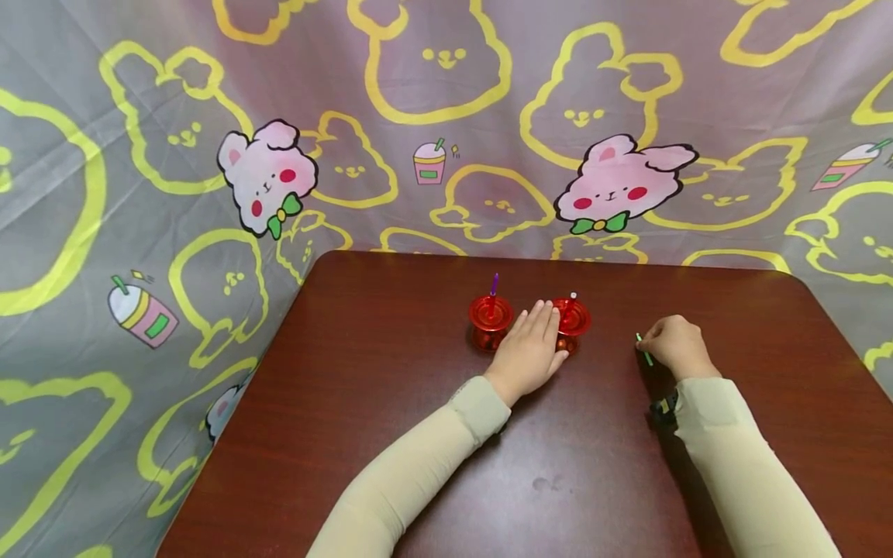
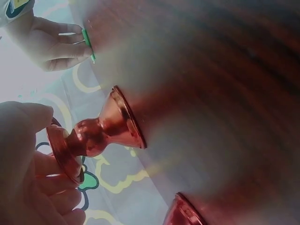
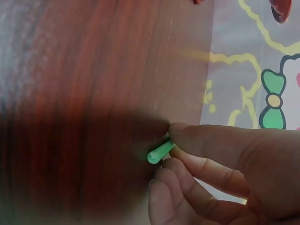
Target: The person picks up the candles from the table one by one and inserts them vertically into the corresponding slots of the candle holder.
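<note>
Two shiny red candle holders stand side by side on the table. In the left candle holder (image 1: pixel 483 314) is a thin purple candle (image 1: pixel 494 284). The right candle holder (image 1: pixel 575 318) has a small white tip on its post. My left hand (image 1: pixel 528 353) holds this right holder by its upper dish, thumb on one side and fingers on the other in the left wrist view. Farther right, my right hand (image 1: pixel 677 346) pinches a thin green candle (image 3: pixel 160 152) between thumb and fingertips, close to the tabletop. The fingers hide part of that candle.
A dark reddish-brown wooden table (image 1: pixel 335 372) carries everything. Behind it and at its sides hangs a grey curtain (image 1: pixel 412 209) printed with yellow outlines and pink rabbits. A dark band (image 1: pixel 664 408) sits at the right wrist.
</note>
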`<state>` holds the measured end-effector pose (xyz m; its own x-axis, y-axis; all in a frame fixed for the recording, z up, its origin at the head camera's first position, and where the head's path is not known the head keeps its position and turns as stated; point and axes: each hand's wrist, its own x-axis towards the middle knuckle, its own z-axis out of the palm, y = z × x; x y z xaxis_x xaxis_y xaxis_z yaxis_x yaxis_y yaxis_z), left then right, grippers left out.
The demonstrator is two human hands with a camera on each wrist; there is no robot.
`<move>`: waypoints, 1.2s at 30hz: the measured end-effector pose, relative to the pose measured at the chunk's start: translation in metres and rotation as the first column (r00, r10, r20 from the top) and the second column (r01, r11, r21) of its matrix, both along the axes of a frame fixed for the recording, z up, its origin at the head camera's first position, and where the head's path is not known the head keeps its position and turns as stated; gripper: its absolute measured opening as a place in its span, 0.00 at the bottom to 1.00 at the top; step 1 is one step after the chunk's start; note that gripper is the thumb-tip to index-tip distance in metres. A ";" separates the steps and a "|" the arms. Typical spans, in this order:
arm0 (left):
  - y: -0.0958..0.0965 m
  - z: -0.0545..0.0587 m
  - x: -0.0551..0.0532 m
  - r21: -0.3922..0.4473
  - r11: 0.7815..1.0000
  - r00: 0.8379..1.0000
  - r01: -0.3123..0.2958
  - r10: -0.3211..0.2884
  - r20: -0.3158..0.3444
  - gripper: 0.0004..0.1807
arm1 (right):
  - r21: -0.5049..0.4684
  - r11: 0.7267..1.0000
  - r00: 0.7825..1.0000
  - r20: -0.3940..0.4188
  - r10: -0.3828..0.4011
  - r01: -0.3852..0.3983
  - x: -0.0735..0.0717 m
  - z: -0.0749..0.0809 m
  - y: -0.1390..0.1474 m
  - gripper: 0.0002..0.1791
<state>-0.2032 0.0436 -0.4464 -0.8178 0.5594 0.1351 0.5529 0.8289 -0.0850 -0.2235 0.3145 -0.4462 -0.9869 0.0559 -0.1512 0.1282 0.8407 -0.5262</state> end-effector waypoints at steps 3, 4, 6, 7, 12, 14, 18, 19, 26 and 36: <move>0.000 0.000 0.000 0.002 1.000 1.000 0.001 -0.001 0.008 0.38 | 0.002 1.000 0.999 0.036 -0.004 0.004 -0.002 0.002 0.000 0.11; 0.000 0.000 -0.001 0.002 1.000 1.000 0.000 0.000 0.012 0.38 | 0.003 1.000 0.999 0.047 -0.005 0.005 -0.003 0.002 0.001 0.11; 0.000 0.000 -0.001 0.003 1.000 1.000 -0.003 0.002 0.018 0.38 | 0.006 1.000 0.998 0.059 -0.007 0.006 -0.004 0.003 0.001 0.11; 0.000 0.000 -0.001 0.003 1.000 1.000 -0.003 0.003 0.021 0.38 | 0.009 1.000 0.998 0.059 -0.006 0.005 -0.004 0.004 0.001 0.10; 0.000 -0.001 -0.002 0.002 1.000 1.000 -0.005 0.005 0.030 0.38 | 0.015 1.000 0.998 0.056 0.001 -0.002 -0.005 0.004 0.000 0.10; 0.000 -0.001 -0.001 0.002 1.000 0.999 -0.004 0.004 0.034 0.38 | 0.014 1.000 0.997 0.071 0.001 -0.002 -0.006 0.004 0.000 0.11; 0.000 -0.001 -0.001 0.006 1.000 1.000 -0.002 0.002 0.025 0.38 | 0.012 1.000 0.997 0.080 0.000 -0.001 -0.007 0.003 0.000 0.12; 0.000 -0.002 -0.001 0.007 1.000 1.000 -0.001 0.001 0.020 0.38 | 0.011 1.000 0.997 0.078 0.000 -0.001 -0.007 0.003 0.000 0.13; 0.000 -0.003 -0.002 0.005 1.000 1.000 0.002 -0.002 0.006 0.39 | 0.002 1.000 0.998 0.056 -0.009 0.009 -0.007 -0.002 0.001 0.15; -0.001 -0.006 -0.002 0.008 1.000 0.999 0.012 -0.012 -0.035 0.39 | -0.082 0.996 1.000 0.005 -0.026 0.027 -0.004 -0.009 0.001 0.15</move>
